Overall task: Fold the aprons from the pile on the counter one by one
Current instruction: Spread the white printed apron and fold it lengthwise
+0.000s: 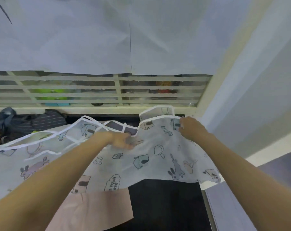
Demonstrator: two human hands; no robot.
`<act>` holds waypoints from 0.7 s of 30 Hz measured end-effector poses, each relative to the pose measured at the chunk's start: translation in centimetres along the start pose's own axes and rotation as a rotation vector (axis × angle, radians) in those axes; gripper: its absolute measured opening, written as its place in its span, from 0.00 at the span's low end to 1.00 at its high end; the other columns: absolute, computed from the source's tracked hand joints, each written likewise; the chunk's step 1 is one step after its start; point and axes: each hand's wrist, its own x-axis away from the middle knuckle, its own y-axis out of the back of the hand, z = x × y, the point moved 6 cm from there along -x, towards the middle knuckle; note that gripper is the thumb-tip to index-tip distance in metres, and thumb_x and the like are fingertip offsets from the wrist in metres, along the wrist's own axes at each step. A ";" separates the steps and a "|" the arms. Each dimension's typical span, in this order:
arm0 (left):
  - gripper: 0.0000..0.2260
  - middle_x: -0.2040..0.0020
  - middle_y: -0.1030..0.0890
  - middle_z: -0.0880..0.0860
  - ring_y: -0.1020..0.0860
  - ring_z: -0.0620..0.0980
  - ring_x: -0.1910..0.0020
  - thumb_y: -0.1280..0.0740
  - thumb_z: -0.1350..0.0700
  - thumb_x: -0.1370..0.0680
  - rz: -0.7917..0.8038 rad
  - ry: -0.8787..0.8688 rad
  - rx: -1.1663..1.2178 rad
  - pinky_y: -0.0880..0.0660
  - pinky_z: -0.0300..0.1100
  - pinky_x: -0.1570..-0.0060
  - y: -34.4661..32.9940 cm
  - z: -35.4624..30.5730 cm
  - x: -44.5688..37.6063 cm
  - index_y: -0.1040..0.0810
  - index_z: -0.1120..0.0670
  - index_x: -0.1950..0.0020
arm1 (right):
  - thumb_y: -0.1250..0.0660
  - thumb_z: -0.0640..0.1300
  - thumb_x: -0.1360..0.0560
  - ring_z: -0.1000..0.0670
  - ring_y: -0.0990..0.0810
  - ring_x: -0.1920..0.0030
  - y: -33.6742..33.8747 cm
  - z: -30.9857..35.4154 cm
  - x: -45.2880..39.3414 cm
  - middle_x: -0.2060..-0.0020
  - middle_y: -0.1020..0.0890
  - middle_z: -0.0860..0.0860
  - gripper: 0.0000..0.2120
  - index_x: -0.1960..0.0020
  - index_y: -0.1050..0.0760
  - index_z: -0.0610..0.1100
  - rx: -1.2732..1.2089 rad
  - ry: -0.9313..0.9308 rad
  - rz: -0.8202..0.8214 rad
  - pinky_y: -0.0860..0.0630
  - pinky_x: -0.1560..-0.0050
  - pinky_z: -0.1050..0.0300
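Right now, on my head view, I see the printed apron [151, 157] spread across the dark counter [164, 205], its long axis running left to right across the frame, with the white-bound top edge on the far side, toward the window grille [98, 90]. Its near hem hangs loosely over the counter, and the print reads upside down from where I look, so the pattern's top points toward me. My left hand [120, 140] pinches the fabric just below a notch in the bound edge near the middle of the cloth, fingers curled into it. My right hand [190, 129] grips the far right corner of that edge, fingers closed around the binding, lifting it slightly off the counter. White ties [41, 139] trail off to the left along the cloth's upper border. Under the apron's near left part lies a pink cloth [94, 212], flat on the counter and partly covered. At the far left, against the sill, sits a heap of dark garments [32, 124], one of them pinstriped. Pale sheets [74, 39] cover the upper part of the window.
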 end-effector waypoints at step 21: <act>0.16 0.37 0.26 0.53 0.31 0.54 0.35 0.45 0.60 0.21 -0.343 0.362 -0.552 0.41 0.51 0.33 0.4 6.2 -3.1 0.31 0.53 0.34 | 0.47 0.47 0.19 0.41 0.38 0.30 -8.6 6.1 -4.5 0.28 0.39 0.43 0.21 0.28 0.39 0.42 0.371 0.399 0.129 0.37 0.33 0.43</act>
